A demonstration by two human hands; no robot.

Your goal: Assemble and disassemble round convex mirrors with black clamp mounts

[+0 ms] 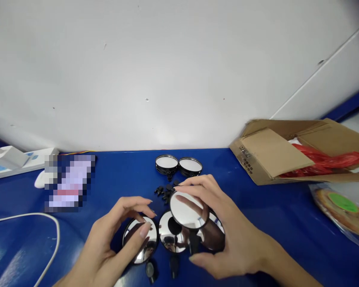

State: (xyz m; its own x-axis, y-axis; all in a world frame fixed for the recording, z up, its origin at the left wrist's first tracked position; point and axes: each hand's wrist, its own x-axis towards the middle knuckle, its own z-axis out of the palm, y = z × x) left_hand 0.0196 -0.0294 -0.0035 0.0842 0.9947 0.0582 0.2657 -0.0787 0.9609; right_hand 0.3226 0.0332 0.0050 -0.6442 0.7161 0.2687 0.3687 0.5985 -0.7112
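Observation:
My right hand [224, 231] holds a small round mirror [189, 210] by its edges, glass up, its black stem pointing toward me. Beneath it, two more round mirrors lie on the blue table; the middle one [172, 239] shows plainly, while the right-hand one [212, 233] is partly covered. My left hand [119, 235] is over a further round mirror [145, 243], thumb and fingers apart; whether it touches the glass I cannot tell. Short black stems [150, 271] extend toward me. Just beyond the mirrors sits a cluster of small black fittings [166, 192].
Two round mirrors [166, 162] stand near the wall. An opened cardboard box [275, 153] with red plastic [320, 159] is at right, beside a wrapped round item [344, 209]. To the left are a power strip [37, 159], a blurred phone [68, 187] and a white cable [57, 235].

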